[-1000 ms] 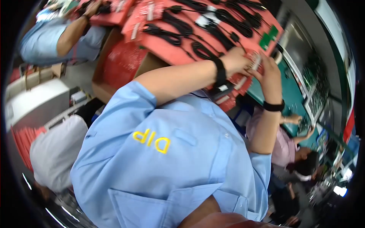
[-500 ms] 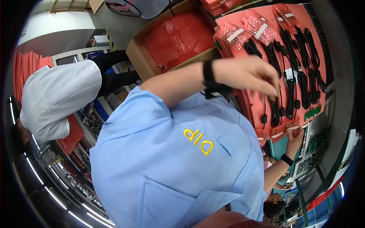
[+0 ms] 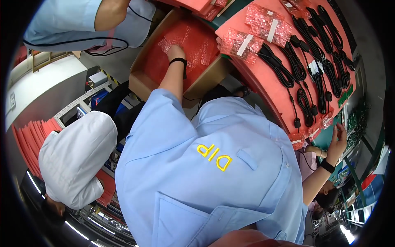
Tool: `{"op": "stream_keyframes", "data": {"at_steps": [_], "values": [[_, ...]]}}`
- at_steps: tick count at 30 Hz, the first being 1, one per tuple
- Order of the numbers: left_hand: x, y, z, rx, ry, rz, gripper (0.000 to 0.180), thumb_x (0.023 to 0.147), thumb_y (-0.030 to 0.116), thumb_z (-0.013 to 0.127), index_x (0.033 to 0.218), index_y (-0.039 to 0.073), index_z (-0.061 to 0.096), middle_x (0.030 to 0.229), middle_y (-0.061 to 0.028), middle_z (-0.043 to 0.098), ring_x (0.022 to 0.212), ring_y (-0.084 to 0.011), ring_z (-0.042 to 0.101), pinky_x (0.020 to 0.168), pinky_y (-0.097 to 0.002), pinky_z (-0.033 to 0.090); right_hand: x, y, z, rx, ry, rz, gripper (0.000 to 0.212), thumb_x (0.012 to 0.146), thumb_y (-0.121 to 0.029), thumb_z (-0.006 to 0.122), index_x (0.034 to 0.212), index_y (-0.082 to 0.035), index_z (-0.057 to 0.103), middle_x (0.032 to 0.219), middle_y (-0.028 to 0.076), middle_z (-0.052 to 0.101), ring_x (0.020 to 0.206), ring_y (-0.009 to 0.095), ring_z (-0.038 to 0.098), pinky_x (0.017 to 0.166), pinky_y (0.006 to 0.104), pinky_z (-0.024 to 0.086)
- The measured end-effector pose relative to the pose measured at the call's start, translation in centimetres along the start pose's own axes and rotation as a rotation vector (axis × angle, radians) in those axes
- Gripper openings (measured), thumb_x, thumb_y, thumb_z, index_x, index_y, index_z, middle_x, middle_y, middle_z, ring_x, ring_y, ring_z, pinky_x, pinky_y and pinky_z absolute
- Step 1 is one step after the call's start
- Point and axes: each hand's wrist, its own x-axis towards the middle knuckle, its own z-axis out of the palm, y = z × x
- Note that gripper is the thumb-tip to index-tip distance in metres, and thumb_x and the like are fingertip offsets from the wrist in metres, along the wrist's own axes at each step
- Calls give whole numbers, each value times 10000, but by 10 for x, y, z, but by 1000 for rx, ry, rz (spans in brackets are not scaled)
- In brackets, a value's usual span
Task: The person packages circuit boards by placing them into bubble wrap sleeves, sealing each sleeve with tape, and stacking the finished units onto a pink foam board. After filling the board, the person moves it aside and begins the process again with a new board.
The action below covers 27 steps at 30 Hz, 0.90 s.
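Observation:
My left hand [image 3: 176,51] is down inside a cardboard box [image 3: 195,82] lined with red bubble-wrap bags [image 3: 201,39]. Its fingers look curled onto a crinkled, pinkish bubble-wrap bag [image 3: 166,42], though the fingertips are largely hidden. At the right, my right hand [image 3: 339,139] is raised with fingers stretched and apart, holding nothing. Beside it, at the near edge of a pink foam-covered table [image 3: 269,96], lie small red bubble-wrap packs [image 3: 327,120]. Bundled black cables [image 3: 302,103] with inline modules lie in rows on the foam.
Larger bubble-wrap packs with white labels [image 3: 269,29] lie at the table's far left. A person in blue [image 3: 70,20] stands beyond the box. Another in white [image 3: 76,156] is at the left, near stacked pink foam sheets [image 3: 35,144]. Someone is partly visible behind my right arm.
My left hand has swung from over the cables down into the box. My right hand has come away from the small packs. The view has shifted, and the person in blue shows more.

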Motion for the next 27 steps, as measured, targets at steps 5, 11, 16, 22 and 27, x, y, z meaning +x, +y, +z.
{"op": "stream_keyframes", "data": {"at_steps": [5,11,16,22,27], "values": [[-22,0,-42,-1193,58,-77,249,699,43,738,899,18,592,863,-90,652,750,-202,638,693,-334,531,-1,-29,2,113,114,-150,167,901,-118,595,1019,-7,639,943,51,652,851,113,605,754,236,459],[-162,86,-172,-1931,-1092,482,288,870,84,542,1143,-4,556,1059,-120,636,1060,-238,567,1038,-443,364,-3,-108,21,835,-323,-152,201,897,-81,579,1075,5,614,963,78,658,901,129,620,797,247,492],[-301,225,-184,-1602,-1230,912,787,795,182,688,1426,19,247,852,-76,589,880,-267,601,952,-458,446,-20,-130,22,1310,-726,-452,451,885,-139,609,1286,14,470,1136,107,609,1048,160,580,918,278,449],[-354,296,-150,-997,-1301,1169,808,823,338,672,1430,28,240,744,-38,504,765,-229,606,856,-356,510,-40,-79,-24,1348,-494,-203,580,829,-196,688,1331,-35,447,1193,112,564,1070,163,547,946,297,418],[-373,320,-106,-1027,-1465,970,634,903,360,562,1384,26,318,1037,-87,544,995,-226,568,921,-355,464,-72,-37,-42,986,110,-770,615,758,-224,743,1301,-89,487,1140,67,593,1094,208,529,973,370,380]]}}
